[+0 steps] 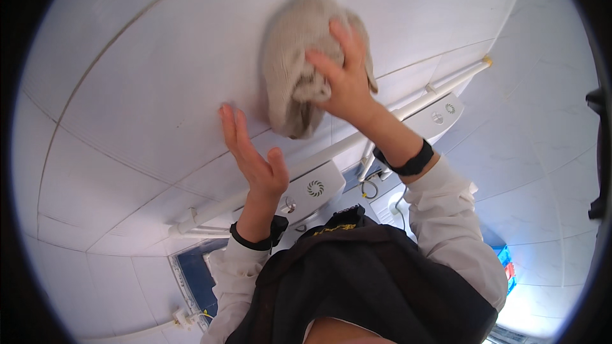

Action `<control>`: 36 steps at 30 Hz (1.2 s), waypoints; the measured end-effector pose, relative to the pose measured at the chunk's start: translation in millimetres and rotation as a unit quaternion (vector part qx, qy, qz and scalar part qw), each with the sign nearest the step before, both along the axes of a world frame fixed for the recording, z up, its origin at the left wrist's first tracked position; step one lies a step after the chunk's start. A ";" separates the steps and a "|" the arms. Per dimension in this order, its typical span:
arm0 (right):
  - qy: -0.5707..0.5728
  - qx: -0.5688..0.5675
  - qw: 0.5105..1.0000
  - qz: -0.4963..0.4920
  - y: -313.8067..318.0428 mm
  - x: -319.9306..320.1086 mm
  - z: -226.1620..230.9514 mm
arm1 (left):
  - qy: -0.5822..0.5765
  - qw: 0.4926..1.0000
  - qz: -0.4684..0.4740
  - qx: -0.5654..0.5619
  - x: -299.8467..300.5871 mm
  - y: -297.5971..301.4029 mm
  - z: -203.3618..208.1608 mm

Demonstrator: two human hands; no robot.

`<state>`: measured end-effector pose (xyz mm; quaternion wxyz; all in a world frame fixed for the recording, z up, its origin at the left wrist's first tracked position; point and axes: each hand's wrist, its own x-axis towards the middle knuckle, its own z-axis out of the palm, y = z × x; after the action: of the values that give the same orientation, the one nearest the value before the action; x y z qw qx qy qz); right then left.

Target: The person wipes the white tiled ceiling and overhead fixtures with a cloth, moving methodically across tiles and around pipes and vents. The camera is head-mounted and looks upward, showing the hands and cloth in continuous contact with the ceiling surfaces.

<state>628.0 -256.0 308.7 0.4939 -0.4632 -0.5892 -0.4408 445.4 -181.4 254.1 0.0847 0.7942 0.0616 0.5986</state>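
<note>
Beige cloth point(287, 57), bunched, sits against white tiled wall point(166, 89), held under right hand point(350, 86); visible fingers parted, curled onto its folds, others hidden. Left hand point(260, 169) raised just below and left of cloth, fingers close together, thumb apart; cannot tell if touching wall. White pipe point(331, 149) runs below cloth.

A white pipe point(446, 83) runs from eight o'clock to two o'clock, with one white box point(313, 188) near six, another box point(424, 116) at two, and a blue-and-red object point(504, 256) at four.
</note>
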 end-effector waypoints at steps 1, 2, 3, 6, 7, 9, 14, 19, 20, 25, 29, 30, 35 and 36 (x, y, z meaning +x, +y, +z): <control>-0.001 -0.031 0.999 -0.009 -6.6 6.2 -10.8 | 0.007 1.000 -0.003 -0.002 4.4 -3.5 -1.8; -0.002 -0.050 0.999 -0.014 -14.1 12.6 -18.2 | 0.014 1.000 -0.006 -0.003 8.1 -7.0 -3.3; -0.011 -0.043 0.999 -0.009 -20.8 20.2 -21.4 | 0.022 1.000 -0.008 -0.006 11.9 -9.6 -4.7; -0.009 -0.068 0.997 -0.027 -37.3 50.0 -3.1 | 0.025 0.999 -0.023 -0.007 25.4 -16.8 -6.8; 0.005 -0.085 0.996 -0.023 -41.9 59.5 8.9 | 0.025 0.999 -0.028 -0.008 30.4 -18.6 -6.5; 0.024 -0.032 0.999 -0.010 -40.6 74.0 36.9 | 0.023 0.999 -0.040 -0.006 41.1 -22.3 -5.0; 0.044 0.038 0.998 -0.010 -35.1 93.1 70.0 | 0.029 0.998 -0.048 -0.007 69.5 -33.0 0.1; 0.041 -0.036 0.998 -0.022 -35.6 88.1 -6.6 | 0.040 0.998 -0.046 -0.008 85.4 -43.4 -1.4; 0.004 -0.021 1.000 -0.019 -36.2 87.3 -25.7 | 0.040 0.998 -0.046 -0.007 87.7 -44.0 -2.6; -0.080 -0.126 0.989 -0.021 -60.3 117.1 -54.4 | 0.053 0.998 -0.038 -0.010 92.7 -45.7 -8.3; -0.005 -0.071 0.997 -0.036 -71.1 144.8 11.4 | 0.075 0.997 -0.024 -0.019 92.2 -49.7 -9.3; 0.020 -0.051 0.998 -0.040 -72.3 149.9 33.3 | 0.080 0.996 -0.020 -0.029 93.0 -50.5 -9.2; 0.056 0.001 0.997 -0.060 -78.5 167.3 112.4 | 0.071 0.997 -0.026 -0.020 101.9 -54.0 -8.0; 0.080 0.014 0.996 -0.047 -77.5 169.5 114.8 | 0.070 0.997 -0.029 -0.021 103.0 -55.0 -8.5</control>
<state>797.5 -333.4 423.5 0.5248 -0.5174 -0.5185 -0.4336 548.4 -236.3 245.6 0.1140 0.8336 0.0564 0.5374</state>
